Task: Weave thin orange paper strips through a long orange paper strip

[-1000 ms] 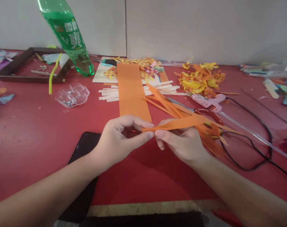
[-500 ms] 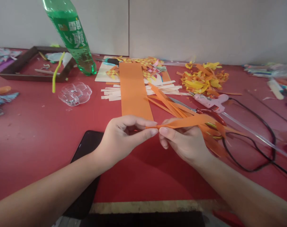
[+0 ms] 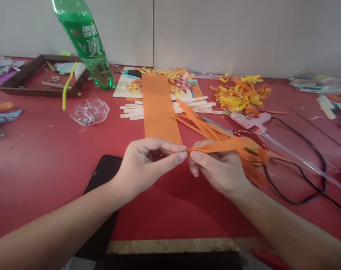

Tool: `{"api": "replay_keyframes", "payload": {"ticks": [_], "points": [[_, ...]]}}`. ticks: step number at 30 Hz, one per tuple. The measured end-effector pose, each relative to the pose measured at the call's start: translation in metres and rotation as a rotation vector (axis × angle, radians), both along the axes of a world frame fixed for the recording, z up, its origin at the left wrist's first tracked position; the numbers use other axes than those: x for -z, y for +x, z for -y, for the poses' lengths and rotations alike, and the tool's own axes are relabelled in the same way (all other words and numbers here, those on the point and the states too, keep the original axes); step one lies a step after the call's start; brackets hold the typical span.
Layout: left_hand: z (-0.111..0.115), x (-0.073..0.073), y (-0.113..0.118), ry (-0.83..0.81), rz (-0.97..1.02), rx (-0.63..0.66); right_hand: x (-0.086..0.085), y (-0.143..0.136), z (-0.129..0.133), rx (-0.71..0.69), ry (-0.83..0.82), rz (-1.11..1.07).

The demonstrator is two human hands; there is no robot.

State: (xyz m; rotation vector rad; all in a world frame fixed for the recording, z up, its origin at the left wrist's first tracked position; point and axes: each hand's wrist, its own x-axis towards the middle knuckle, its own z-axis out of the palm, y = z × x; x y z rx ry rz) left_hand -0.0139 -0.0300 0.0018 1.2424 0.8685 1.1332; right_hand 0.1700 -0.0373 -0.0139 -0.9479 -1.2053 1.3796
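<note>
Between thumb and fingers, my left hand (image 3: 147, 161) pinches one end of an orange paper strip (image 3: 229, 144). My right hand (image 3: 219, 168) pinches the same strip close beside it, the two thumb tips almost meeting. From there the strip runs over the right fingers and curls down at its far end. Just beyond my hands lies a wide orange paper sheet (image 3: 160, 108). Several loose orange strips (image 3: 198, 122) are spread to its right, partly over red-handled scissors (image 3: 250, 135).
A green bottle (image 3: 87, 45) stands near a brown frame (image 3: 9, 90) and a clear flower-shaped dish (image 3: 90, 112). Behind my left wrist lies a black phone (image 3: 102, 176). To the right are a pink glue gun (image 3: 254, 122) with a looping cord and a heap of yellow-orange scraps (image 3: 240, 95).
Hardly anything differs. The thumb tips are very slightly farther apart on the strip; both hands keep their pinch.
</note>
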Motion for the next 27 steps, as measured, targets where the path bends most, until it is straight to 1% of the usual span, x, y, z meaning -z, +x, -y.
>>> {"api": "replay_keyframes", "payload": {"ticks": [4, 8, 12, 19, 23, 27], "points": [[-0.002, -0.0008, 0.0, -0.02, -0.066, 0.016, -0.001, 0.0002, -0.0003, 0.016, 0.001, 0.029], [-0.0022, -0.0025, -0.0007, -0.019, -0.164, 0.035, -0.0015, 0.0009, -0.0001, 0.003, 0.006, 0.1], [-0.0004, -0.0018, -0.0009, 0.008, -0.198, 0.019, -0.0007, 0.001, 0.0002, -0.004, 0.022, 0.119], [-0.0008, -0.0004, 0.0011, 0.025, -0.169, 0.005, -0.0071, -0.0024, 0.0, -0.012, 0.071, 0.177], [-0.0031, -0.0026, 0.0004, -0.012, -0.083, -0.031, -0.0042, -0.0007, -0.0013, 0.052, 0.031, 0.124], [-0.0065, -0.0025, -0.0032, -0.081, -0.042, -0.08, 0.0016, 0.0026, -0.0049, 0.127, -0.018, 0.035]]}}
